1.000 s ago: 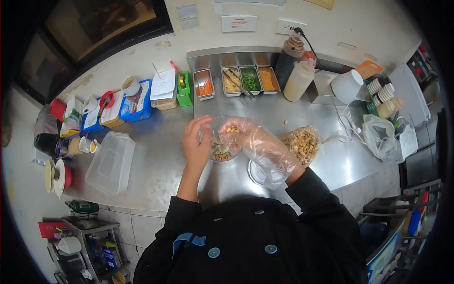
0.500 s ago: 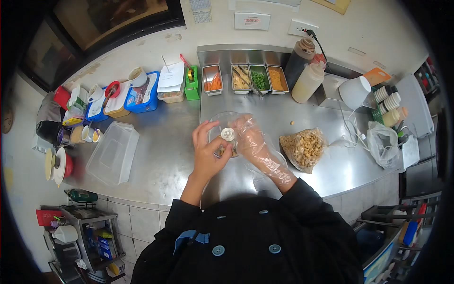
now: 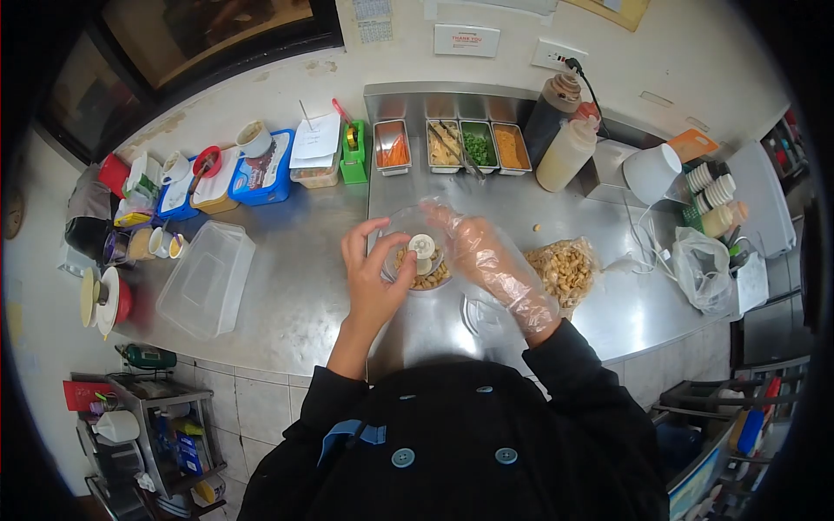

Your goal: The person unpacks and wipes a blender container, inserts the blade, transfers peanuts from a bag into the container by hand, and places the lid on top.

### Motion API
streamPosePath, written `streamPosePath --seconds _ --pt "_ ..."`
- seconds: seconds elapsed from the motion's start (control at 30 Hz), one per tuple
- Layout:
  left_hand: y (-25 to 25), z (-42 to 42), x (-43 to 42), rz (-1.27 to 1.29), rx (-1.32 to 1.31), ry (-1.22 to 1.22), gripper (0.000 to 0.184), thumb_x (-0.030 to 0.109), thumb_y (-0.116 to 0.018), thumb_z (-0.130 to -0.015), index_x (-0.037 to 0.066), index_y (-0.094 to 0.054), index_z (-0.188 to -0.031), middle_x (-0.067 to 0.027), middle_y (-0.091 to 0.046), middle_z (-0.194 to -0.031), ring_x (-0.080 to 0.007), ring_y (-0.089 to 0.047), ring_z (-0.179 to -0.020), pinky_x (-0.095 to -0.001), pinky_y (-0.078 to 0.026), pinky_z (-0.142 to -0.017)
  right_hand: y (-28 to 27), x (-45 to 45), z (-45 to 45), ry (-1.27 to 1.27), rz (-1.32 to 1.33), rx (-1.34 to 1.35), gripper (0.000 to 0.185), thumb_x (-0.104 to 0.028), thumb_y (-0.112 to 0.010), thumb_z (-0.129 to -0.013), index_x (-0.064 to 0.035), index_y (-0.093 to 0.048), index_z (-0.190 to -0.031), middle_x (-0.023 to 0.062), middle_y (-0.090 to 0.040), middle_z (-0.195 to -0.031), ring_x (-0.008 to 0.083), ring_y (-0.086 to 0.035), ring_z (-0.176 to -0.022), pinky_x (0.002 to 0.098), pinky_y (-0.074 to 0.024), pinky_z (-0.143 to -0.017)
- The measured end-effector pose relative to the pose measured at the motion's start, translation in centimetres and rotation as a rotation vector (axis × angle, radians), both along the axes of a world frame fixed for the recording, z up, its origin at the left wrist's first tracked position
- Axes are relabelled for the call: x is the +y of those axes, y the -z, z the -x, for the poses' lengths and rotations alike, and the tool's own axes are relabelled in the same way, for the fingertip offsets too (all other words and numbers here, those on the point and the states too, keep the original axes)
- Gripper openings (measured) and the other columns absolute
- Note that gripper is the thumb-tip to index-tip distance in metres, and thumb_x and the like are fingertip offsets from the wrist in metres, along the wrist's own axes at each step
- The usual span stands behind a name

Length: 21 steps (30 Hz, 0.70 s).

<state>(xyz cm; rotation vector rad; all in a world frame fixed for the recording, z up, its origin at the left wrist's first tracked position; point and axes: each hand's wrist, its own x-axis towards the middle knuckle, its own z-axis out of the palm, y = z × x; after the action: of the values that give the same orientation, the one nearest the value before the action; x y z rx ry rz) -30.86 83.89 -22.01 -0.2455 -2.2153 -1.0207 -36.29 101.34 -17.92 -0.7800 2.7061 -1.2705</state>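
A clear round bowl (image 3: 402,217) stands on the steel counter with cashew-like nuts (image 3: 430,280) inside. At its centre rises a white plastic hub (image 3: 421,247). My left hand (image 3: 375,269), bare, reaches over the bowl's left side with thumb and forefinger closed on the hub. My right hand (image 3: 486,247) wears a loose clear plastic glove and is at the bowl's right side. Its fingers are curled, and whatever they may hold is hidden. Just right of that wrist sits an open plastic bag of nuts (image 3: 565,269). A clear plastic lid (image 3: 478,314) lies partly below the right forearm.
Metal trays of chopped ingredients (image 3: 476,148) line the back, with tongs (image 3: 469,156) across them. Squeeze bottles (image 3: 566,152) stand to their right. An empty clear container (image 3: 208,282) lies left. One loose nut (image 3: 536,227) rests behind the bag.
My right hand has moved right, away from over the bowl, uncovering more nuts and the hub. My left hand has shifted slightly left, still at the hub.
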Motion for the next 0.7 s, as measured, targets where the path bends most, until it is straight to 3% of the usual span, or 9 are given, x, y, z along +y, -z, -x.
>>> streamPosePath --seconds 0.17,0.27,0.33,0.4,0.47,0.53,0.6,0.67,0.7 --pt "-2.2 -0.6 1.4 0.003 0.052 0.015 0.019 0.007 -0.071 -0.073 0.008 -0.067 -0.093 -0.0113 -0.051 -0.118 -0.0278 -0.048 -0.106 -0.0381 -0.042 -0.089 1.6 0.2 1.1 -0.056 0.202 0.265 0.031 -0.001 -0.060 -0.081 -0.0042 -0.062 -0.112 0.0182 -0.065 -0.105 0.0327 -0.064 -0.096 0.0379 -0.0514 -0.077" --pt "-3.1 -1.5 3.9 -0.196 0.064 0.113 0.018 0.002 -0.068 -0.075 0.006 -0.067 -0.092 -0.0105 -0.056 -0.106 -0.0232 -0.057 -0.091 -0.0340 -0.047 -0.080 0.0 2.1 2.7 -0.034 0.155 0.404 0.020 -0.003 -0.062 -0.081 -0.0028 -0.064 -0.102 0.0158 -0.066 -0.097 0.0314 -0.065 -0.087 0.0371 -0.0518 -0.074" --pt "-3.2 -2.2 6.5 -0.227 -0.161 0.437 0.017 -0.003 -0.064 -0.077 0.004 -0.066 -0.092 -0.0113 -0.059 -0.090 -0.0233 -0.061 -0.075 -0.0325 -0.050 -0.070 -0.6 5.2 4.8 0.065 0.048 0.337 0.014 -0.002 -0.061 -0.080 -0.0022 -0.064 -0.094 0.0143 -0.066 -0.090 0.0314 -0.064 -0.081 0.0366 -0.0515 -0.072" --pt "-0.8 -1.4 9.2 -0.183 -0.250 0.502 0.016 -0.003 -0.062 -0.078 0.002 -0.065 -0.093 -0.0128 -0.060 -0.086 -0.0263 -0.061 -0.074 -0.0344 -0.051 -0.069 -0.6 9.6 8.4 0.061 -0.265 0.363 0.013 -0.003 -0.063 -0.077 -0.0025 -0.063 -0.089 0.0146 -0.066 -0.088 0.0328 -0.064 -0.080 0.0381 -0.0510 -0.071" --pt "3.0 0.5 11.6 -0.135 -0.334 0.565 0.016 -0.004 -0.061 -0.078 0.001 -0.065 -0.093 -0.0143 -0.061 -0.081 -0.0293 -0.062 -0.072 -0.0363 -0.051 -0.067 3.1 13.7 11.9 0.067 -0.617 0.256 0.015 -0.006 -0.067 -0.072 -0.0030 -0.062 -0.085 0.0155 -0.065 -0.084 0.0347 -0.063 -0.079 0.0395 -0.0502 -0.070" --pt "7.0 3.7 13.5 -0.010 -0.415 0.524 0.023 -0.005 -0.057 -0.078 0.000 -0.064 -0.099 -0.0187 -0.060 -0.091 -0.0356 -0.061 -0.080 -0.0400 -0.051 -0.071 11.0 17.9 15.2 0.023 -0.677 0.245 0.020 -0.010 -0.072 -0.067 -0.0038 -0.061 -0.083 0.0166 -0.063 -0.081 0.0355 -0.062 -0.077 0.0417 -0.0496 -0.068" --pt "9.2 6.1 15.3 0.049 -0.469 0.474 0.026 -0.005 -0.056 -0.078 0.000 -0.063 -0.102 -0.0193 -0.060 -0.095 -0.0364 -0.060 -0.084 -0.0409 -0.050 -0.074 15.1 18.7 15.8 0.005 -0.617 0.218 0.021 -0.011 -0.073 -0.066 -0.0041 -0.061 -0.081 0.0174 -0.063 -0.080 0.0360 -0.062 -0.076 0.0422 -0.0495 -0.067" --pt "10.1 7.3 16.4 0.110 -0.531 0.421 0.030 -0.006 -0.054 -0.077 0.000 -0.062 -0.105 -0.0199 -0.059 -0.100 -0.0371 -0.060 -0.089 -0.0417 -0.050 -0.077 15.9 18.8 15.5 -0.015 -0.554 0.184 0.022 -0.012 -0.075 -0.064 -0.0045 -0.061 -0.078 0.0183 -0.062 -0.079 0.0365 -0.061 -0.076 0.0426 -0.0494 -0.066" --pt "10.3 7.7 16.7 0.165 -0.562 0.413 0.032 -0.006 -0.054 -0.077 -0.001 -0.061 -0.107 -0.0197 -0.058 -0.102 -0.0368 -0.058 -0.092 -0.0416 -0.049 -0.080 15.6 18.1 15.3 -0.039 -0.619 0.084 0.017 -0.010 -0.067 -0.068 -0.0026 -0.059 -0.080 0.0212 -0.061 -0.081 0.0378 -0.060 -0.080 0.0442 -0.0482 -0.070"
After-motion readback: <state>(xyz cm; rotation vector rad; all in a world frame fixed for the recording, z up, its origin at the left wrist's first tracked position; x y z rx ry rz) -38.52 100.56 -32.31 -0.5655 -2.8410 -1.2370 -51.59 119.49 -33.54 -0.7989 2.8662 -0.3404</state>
